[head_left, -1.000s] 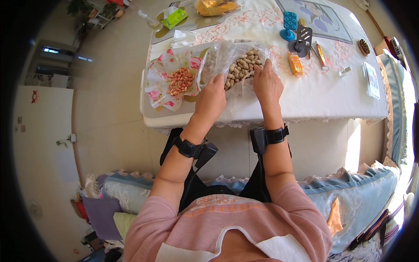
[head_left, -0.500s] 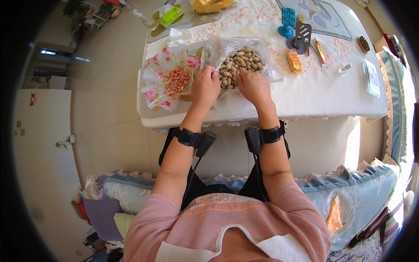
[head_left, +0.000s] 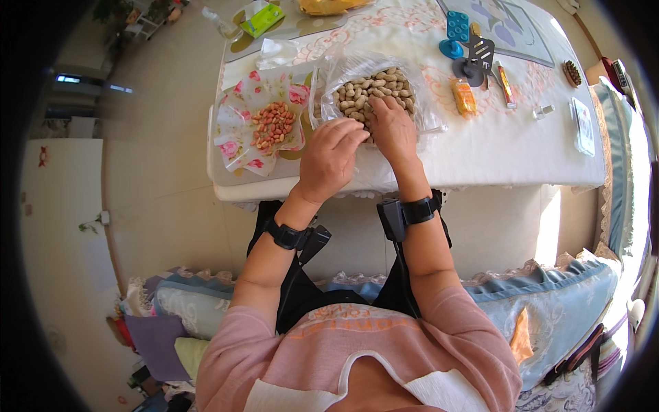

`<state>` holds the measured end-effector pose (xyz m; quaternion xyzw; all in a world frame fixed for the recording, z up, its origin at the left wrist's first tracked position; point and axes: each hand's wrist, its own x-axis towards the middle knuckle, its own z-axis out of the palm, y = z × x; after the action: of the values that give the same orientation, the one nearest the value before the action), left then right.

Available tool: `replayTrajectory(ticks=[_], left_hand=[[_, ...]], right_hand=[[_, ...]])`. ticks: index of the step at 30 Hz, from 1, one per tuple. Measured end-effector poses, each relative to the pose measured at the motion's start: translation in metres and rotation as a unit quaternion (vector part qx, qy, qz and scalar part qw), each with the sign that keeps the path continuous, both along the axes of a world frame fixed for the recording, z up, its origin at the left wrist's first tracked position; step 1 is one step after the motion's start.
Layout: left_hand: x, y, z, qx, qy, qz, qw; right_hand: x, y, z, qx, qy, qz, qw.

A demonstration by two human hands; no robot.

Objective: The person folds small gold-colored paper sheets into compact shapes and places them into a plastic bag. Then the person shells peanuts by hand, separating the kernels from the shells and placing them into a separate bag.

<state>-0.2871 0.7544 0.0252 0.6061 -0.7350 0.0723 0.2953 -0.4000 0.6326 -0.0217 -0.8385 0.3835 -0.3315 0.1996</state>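
Observation:
Unshelled peanuts (head_left: 384,84) fill a clear plastic bag (head_left: 427,113) opened out on the table. My right hand (head_left: 395,134) reaches over the near part of the pile, its fingers bent together against the peanuts; whatever they pinch is hidden. Close by on the left, my left hand (head_left: 327,156) hovers at the bag's near edge with fingers curved and loosely apart, nothing visible in them. Left of the bag sits a wavy-edged, flower-patterned dish (head_left: 233,130) holding reddish shelled peanut kernels (head_left: 273,126).
The white tablecloth (head_left: 508,154) covers the table. Toward its right lie an orange packet (head_left: 464,98), a slotted black spatula (head_left: 480,53), a blue holder (head_left: 458,27), a red-yellow tube (head_left: 506,87) and a clear plastic box (head_left: 583,127). A green tissue pack (head_left: 262,19) rests at the far left.
My left hand has let go of the bag's left side and come nearer to my right hand, fingers loosened. My right hand has shifted slightly left, over the peanuts. The bag mouth spreads wider.

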Motion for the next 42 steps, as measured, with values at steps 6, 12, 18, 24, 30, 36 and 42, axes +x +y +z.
replayTrajectory(ticks=[6, 12, 18, 24, 30, 36, 42], left_hand=[[-0.01, 0.025, -0.034, 0.113, 0.082, 0.071, 0.988], [0.005, 0.021, -0.057, 0.08, 0.263, 0.063, 0.96], [0.007, 0.008, -0.049, 0.001, 0.211, 0.091, 0.973], [0.017, 0.0, -0.03, -0.134, 0.353, 0.045, 0.925], [0.025, -0.002, -0.017, 0.065, 0.709, -0.044, 0.701], [0.024, -0.001, -0.021, 0.06, 0.652, -0.013, 0.755], [0.02, -0.003, -0.029, 0.044, 0.612, 0.073, 0.787]], right_hand=[[0.017, 0.01, -0.011, -0.057, 0.057, -0.041, 0.996], [0.025, 0.014, -0.011, 0.033, 0.053, -0.041, 0.997], [0.03, 0.015, -0.003, 0.255, -0.263, 0.059, 0.928], [0.032, 0.022, 0.012, 0.536, -0.415, 0.184, 0.711], [0.036, 0.041, 0.011, 0.651, -0.385, 0.293, 0.585], [0.04, 0.048, 0.005, 0.653, -0.386, 0.262, 0.597], [0.046, 0.059, -0.002, 0.605, -0.436, 0.241, 0.622]])
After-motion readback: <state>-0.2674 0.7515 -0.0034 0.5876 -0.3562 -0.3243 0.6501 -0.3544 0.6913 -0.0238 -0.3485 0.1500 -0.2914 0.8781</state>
